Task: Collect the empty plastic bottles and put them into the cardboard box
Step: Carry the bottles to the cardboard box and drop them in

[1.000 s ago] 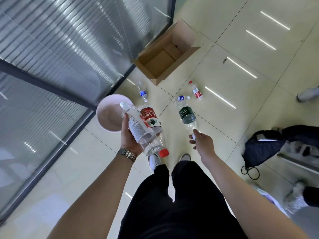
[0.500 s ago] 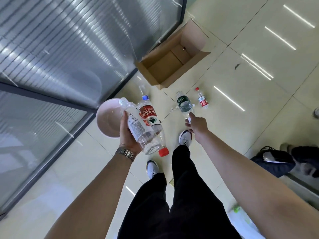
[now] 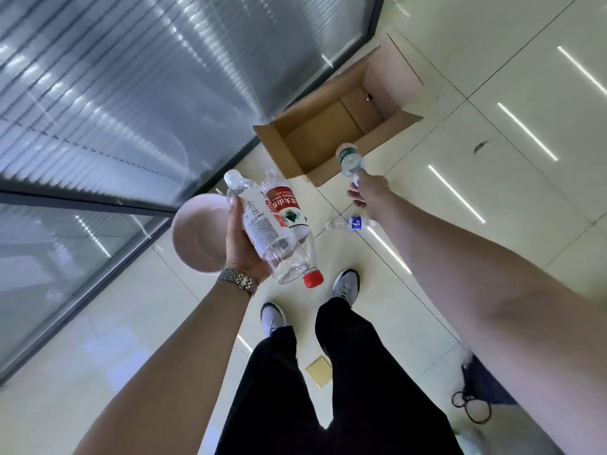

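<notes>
My left hand [image 3: 241,244] grips two empty clear bottles together: a white-label bottle [image 3: 256,221] and a red-label bottle [image 3: 289,211] whose red cap points down toward me. My right hand [image 3: 366,188] reaches forward holding a green-label bottle [image 3: 349,159] by its neck, base up, just above the near corner of the open cardboard box [image 3: 282,149]. The box stands against the glass wall with its flaps spread. A crushed blue-label bottle [image 3: 353,222] lies on the floor tiles, partly hidden under my right forearm.
A pale pink bowl [image 3: 197,234] sits on the floor behind my left hand. A glass wall with a dark frame [image 3: 131,103] runs along the left. My shoes [image 3: 346,284] stand on the tiles; a yellow pad [image 3: 318,369] and a dark bag [image 3: 483,385] lie nearby.
I have stepped toward the box. My right hand has carried the green-label bottle forward, from near the floor bottles to the box's near corner. My left hand keeps its two bottles.
</notes>
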`<state>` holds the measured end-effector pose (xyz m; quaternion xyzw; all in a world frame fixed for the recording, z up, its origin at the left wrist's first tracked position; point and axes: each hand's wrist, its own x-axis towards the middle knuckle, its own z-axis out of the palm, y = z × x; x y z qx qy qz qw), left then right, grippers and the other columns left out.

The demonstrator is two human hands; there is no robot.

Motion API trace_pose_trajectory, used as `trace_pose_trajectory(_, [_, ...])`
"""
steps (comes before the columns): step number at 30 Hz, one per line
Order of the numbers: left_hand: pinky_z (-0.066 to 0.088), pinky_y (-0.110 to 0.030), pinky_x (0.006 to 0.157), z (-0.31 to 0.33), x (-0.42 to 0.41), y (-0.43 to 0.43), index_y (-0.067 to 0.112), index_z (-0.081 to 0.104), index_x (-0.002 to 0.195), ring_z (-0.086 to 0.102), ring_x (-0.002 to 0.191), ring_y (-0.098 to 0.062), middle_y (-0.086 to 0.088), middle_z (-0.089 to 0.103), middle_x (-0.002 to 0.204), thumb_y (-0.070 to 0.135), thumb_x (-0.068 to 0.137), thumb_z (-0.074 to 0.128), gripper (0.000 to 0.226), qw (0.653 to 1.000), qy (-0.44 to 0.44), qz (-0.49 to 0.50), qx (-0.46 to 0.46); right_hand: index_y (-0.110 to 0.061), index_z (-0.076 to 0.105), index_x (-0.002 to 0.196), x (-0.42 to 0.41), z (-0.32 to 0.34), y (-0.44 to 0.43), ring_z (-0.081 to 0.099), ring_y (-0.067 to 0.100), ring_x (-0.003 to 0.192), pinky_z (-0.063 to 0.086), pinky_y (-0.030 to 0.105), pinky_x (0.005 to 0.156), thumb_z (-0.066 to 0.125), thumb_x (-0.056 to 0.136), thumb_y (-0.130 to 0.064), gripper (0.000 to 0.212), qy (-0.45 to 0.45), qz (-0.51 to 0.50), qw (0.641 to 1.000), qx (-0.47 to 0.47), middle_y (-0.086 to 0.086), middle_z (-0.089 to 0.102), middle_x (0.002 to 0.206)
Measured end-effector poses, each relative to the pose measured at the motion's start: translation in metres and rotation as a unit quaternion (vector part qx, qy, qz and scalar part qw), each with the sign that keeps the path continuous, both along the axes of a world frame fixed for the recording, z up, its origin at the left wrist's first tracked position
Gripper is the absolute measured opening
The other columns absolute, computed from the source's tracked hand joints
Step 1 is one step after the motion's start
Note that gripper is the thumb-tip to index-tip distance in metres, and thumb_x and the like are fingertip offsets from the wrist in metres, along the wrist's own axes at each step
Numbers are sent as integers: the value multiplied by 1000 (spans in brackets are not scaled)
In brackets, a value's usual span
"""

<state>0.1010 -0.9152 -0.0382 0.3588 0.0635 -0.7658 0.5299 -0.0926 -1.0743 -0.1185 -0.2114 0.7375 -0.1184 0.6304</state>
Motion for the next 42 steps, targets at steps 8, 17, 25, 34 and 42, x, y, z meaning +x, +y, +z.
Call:
trace_pose_trajectory(8, [48, -60, 99, -22, 2, -50, 14, 65, 135, 62, 118, -38, -16, 68, 124, 73, 95, 39, 76, 998, -47, 24, 31, -21, 62, 92, 6, -12, -49, 75, 13, 92, 54, 26, 65, 58, 105, -26, 14, -8, -26, 999, -35, -2, 73, 121])
trace_pose_trajectory(17, [28, -60, 118, -57, -4, -99, 13, 49, 147, 56, 121, -37, -18, 59, 129, 70, 81, 66, 89, 998, -58, -7, 9, -17, 61, 138, 2, -9, -6, 69, 32, 113, 61, 42, 87, 61, 95, -62, 62, -204, 130, 967, 84, 9, 70, 130])
trace_pose_trajectory(25, [34, -59, 117, -108, 5, -131, 14, 55, 138, 61, 114, -35, -16, 64, 121, 63, 78, 73, 80, 996, -78, -40, 9, -13, 76, 120, -21, -61, 13, 75, 33, 96, 63, 36, 75, 68, 97, -34, 32, -383, 52, 917, 103, 15, 71, 117])
trace_pose_trajectory(34, [52, -48, 93, -160, 30, -137, 18, 62, 118, 64, 95, -25, -5, 65, 103, 57, 79, 76, 57, 991, -118, -64, -14, -7, 59, 132, -22, -129, -4, 76, 33, 102, 63, 34, 68, 76, 86, -40, 59, -304, -65, 948, 69, 18, 73, 129])
trace_pose_trajectory(42, [59, -39, 74, -233, 40, -154, 17, 57, 116, 72, 80, -19, -2, 69, 93, 66, 74, 77, 68, 982, -171, -76, 8, -4, 58, 132, -18, -202, -55, 80, 25, 86, 62, 32, 60, 61, 98, -56, 61, -157, -156, 975, 9, 14, 80, 107])
